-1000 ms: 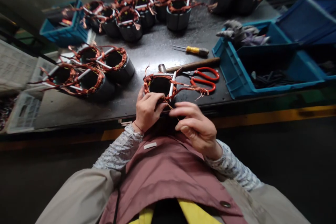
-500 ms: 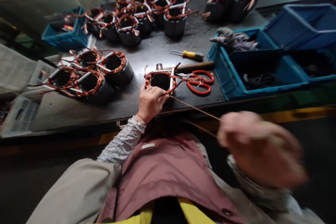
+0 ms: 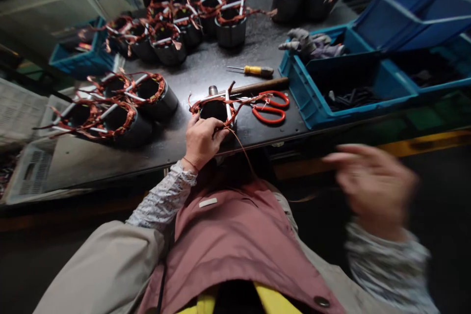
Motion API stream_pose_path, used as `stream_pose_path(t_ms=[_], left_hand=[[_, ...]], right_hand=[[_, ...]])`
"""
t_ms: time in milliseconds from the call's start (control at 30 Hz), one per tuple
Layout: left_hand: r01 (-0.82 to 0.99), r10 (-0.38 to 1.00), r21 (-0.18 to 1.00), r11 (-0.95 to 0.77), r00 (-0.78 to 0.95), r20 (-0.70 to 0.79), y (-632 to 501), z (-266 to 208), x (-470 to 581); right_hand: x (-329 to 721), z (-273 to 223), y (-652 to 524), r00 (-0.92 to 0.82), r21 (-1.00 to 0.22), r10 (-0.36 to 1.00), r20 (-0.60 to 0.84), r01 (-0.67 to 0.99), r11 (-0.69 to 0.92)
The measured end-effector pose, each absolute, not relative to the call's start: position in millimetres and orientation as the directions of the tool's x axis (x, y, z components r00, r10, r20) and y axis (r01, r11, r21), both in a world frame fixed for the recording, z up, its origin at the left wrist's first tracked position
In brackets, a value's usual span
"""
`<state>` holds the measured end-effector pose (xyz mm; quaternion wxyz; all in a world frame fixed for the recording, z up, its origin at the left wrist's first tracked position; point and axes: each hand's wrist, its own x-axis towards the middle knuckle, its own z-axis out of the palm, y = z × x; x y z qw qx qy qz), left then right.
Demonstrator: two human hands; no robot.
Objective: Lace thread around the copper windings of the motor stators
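Now the thread [image 3: 243, 147] has gone slack! Half a second ago it ran straight from the copper-wound cylinder [image 3: 214, 110] out to the right hand [image 3: 375, 181]; at this moment it bows loosely over the table's front edge and drops toward the apron [image 3: 231, 240]. That looks like the end of one pull, with the strand, by this judgement, unlikely to be under tension. Out on the right, well apart from the work, that hand is a blur in mid-air, a finger reaching leftward; whether it grips anything, one cannot tell. The left hand [image 3: 203, 140] stays put, pinching the cylinder's near rim just where the thread comes out.

And the cylinder itself? It stands on the table [image 3: 198, 71] near the front edge, with the hammer [image 3: 257, 86] behind and the red-handled scissors [image 3: 272, 115] just to the right. Its hollow faces up, so the axis through it runs up and down; fingers cover much of the near wall, hiding its full height. On the right of the rim a white tube [image 3: 228, 109] points away from the person, while a copper lead stretches rightward over the scissors.
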<state>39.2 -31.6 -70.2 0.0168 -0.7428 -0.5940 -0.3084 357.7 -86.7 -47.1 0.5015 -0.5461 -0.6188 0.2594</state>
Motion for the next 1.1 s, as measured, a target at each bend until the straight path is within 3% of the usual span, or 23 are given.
stream_pose_path(t_ms=[67,167,333,400,533,767,833,933,1033,1100], left_hand=[[0.856,0.893,0.385,-0.345,0.174,0.415,-33.0,-64.8,31.7],[0.801,0.900,0.466,-0.376,0.197,0.388,-36.9,-55.5,18.9],[0.734,0.828,0.492,-0.469,0.170,0.535,-50.7,-35.2,20.6],[0.693,0.776,0.420,-0.586,0.329,0.539,-53.9,-27.2,30.7],[0.611,0.604,0.134,-0.780,0.679,0.418,-47.2,-19.1,50.4],[0.602,0.494,-0.195,-0.774,0.768,0.408,-43.4,-12.7,68.9],[0.610,0.499,-0.239,-0.755,0.772,0.394,-46.1,-11.5,66.6],[0.700,0.608,-0.126,-0.703,0.684,0.403,-44.6,-11.6,47.5],[0.846,0.773,0.108,-0.521,0.414,0.481,-35.7,-14.6,21.5],[0.889,0.823,0.186,-0.419,0.286,0.490,-27.9,-18.4,10.6]], right_hand=[[310.1,-59.1,-73.7,-0.109,-0.892,0.974,0.197,0.393,0.224],[254.1,-74.9,-55.6,-0.291,-0.863,0.926,0.242,0.371,0.342],[255.0,-78.1,-54.4,-0.205,-0.834,0.940,0.272,0.437,0.336],[263.5,-72.7,-61.4,-0.216,-0.836,0.940,0.264,0.435,0.334],[265.6,-62.3,-67.4,-0.359,-0.873,0.899,0.251,0.318,0.371],[260.4,-59.3,-53.9,-0.405,-0.876,0.864,0.300,0.243,0.418],[260.6,-58.9,-51.4,-0.418,-0.858,0.845,0.334,0.237,0.456],[264.2,-62.3,-47.6,-0.372,-0.871,0.869,0.325,0.241,0.429],[266.6,-72.9,-41.5,-0.157,-0.914,0.955,0.253,0.284,0.289],[263.7,-80.8,-38.1,-0.108,-0.932,0.971,0.215,0.274,0.237]])
